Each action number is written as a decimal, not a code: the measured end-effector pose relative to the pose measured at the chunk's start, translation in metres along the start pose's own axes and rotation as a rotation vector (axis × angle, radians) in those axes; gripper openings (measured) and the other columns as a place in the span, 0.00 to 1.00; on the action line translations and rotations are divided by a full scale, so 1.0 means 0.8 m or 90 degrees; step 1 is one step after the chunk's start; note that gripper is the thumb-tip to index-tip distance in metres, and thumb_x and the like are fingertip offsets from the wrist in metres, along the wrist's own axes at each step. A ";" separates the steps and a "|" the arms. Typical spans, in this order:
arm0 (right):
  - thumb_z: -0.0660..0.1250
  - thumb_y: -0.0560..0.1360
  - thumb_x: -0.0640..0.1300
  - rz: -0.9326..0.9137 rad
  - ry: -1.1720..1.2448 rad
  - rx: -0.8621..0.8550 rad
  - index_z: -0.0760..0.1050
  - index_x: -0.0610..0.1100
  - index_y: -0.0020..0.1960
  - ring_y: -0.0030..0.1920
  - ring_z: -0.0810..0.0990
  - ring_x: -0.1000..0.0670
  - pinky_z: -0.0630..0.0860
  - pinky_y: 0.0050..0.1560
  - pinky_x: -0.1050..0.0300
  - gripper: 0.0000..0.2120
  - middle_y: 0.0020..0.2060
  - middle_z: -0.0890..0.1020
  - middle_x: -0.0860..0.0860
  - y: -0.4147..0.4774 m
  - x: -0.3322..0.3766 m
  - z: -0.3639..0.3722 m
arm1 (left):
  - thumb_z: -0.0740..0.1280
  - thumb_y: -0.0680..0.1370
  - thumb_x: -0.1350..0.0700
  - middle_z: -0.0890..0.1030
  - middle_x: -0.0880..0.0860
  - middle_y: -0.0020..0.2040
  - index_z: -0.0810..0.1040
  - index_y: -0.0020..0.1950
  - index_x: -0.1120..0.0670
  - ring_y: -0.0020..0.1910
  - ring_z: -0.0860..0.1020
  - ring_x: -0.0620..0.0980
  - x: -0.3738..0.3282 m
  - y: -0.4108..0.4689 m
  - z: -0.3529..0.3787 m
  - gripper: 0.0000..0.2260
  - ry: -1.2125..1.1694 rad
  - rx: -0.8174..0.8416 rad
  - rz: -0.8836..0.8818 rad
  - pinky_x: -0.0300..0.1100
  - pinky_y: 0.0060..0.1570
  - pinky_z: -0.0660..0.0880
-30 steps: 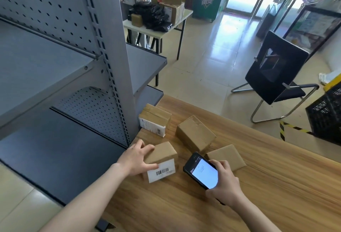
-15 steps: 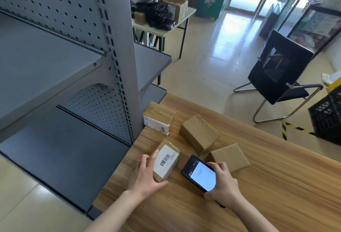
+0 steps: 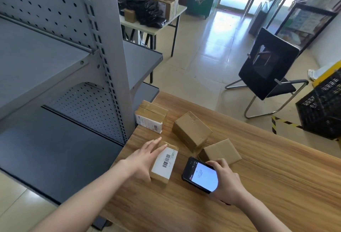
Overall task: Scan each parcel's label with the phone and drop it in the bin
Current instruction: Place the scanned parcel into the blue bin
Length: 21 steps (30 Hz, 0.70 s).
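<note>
A small cardboard parcel (image 3: 164, 164) lies on the wooden table (image 3: 258, 185) with its white barcode label facing up. My left hand (image 3: 143, 161) rests against its left side, fingers straight along the top edge. My right hand (image 3: 227, 182) grips a black phone (image 3: 200, 174) just right of that parcel, its lit screen facing up. Three more brown parcels lie behind: one with a white side label (image 3: 150, 118), a larger one (image 3: 191, 130), and a flat one (image 3: 220, 151) touching the phone hand's fingers.
A grey metal shelf unit (image 3: 103, 50) stands hard against the table's left edge. A black crate (image 3: 323, 108) sits on the floor at the right, beside a black chair (image 3: 267, 73). At a far table (image 3: 156, 28) with boxes and black bags stands a person.
My left hand has turned the parcel so its barcode label went from the front side to facing up, and its fingers have straightened. The phone hand stayed almost still.
</note>
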State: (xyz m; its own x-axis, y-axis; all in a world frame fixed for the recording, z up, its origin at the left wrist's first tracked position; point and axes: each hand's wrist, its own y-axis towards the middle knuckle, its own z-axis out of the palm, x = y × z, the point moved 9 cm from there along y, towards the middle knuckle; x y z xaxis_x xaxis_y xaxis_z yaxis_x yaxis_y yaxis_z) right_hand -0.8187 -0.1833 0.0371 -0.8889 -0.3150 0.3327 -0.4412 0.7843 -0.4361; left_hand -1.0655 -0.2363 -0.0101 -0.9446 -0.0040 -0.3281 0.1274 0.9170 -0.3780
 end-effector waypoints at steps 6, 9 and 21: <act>0.77 0.62 0.46 0.007 -0.071 -0.008 0.60 0.55 0.72 0.60 0.69 0.49 0.65 0.58 0.52 0.44 0.62 0.63 0.55 -0.005 -0.001 -0.011 | 0.78 0.59 0.46 0.42 0.46 0.76 0.41 0.77 0.42 0.76 0.42 0.52 -0.011 0.008 -0.007 0.58 0.022 -0.056 0.006 0.53 0.75 0.50; 0.79 0.59 0.48 0.021 -0.094 -0.021 0.60 0.54 0.72 0.59 0.69 0.50 0.65 0.56 0.51 0.46 0.61 0.64 0.55 -0.007 -0.008 -0.021 | 0.78 0.59 0.43 0.41 0.48 0.76 0.41 0.77 0.43 0.76 0.40 0.53 -0.019 0.011 -0.012 0.58 0.060 -0.110 0.016 0.51 0.76 0.48; 0.80 0.59 0.50 0.010 -0.095 -0.055 0.61 0.53 0.72 0.61 0.69 0.49 0.68 0.61 0.47 0.47 0.63 0.65 0.54 -0.041 -0.049 -0.034 | 0.79 0.62 0.45 0.38 0.50 0.76 0.38 0.78 0.45 0.77 0.41 0.57 -0.077 0.006 -0.016 0.59 0.144 -0.143 0.018 0.52 0.75 0.50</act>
State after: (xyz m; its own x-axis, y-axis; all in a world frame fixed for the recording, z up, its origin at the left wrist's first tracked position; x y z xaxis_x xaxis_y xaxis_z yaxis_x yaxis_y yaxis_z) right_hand -0.7658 -0.1820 0.0611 -0.9067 -0.3737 0.1957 -0.4210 0.8307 -0.3642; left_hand -1.0108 -0.2268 0.0195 -0.9881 0.0889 -0.1258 0.1089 0.9807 -0.1622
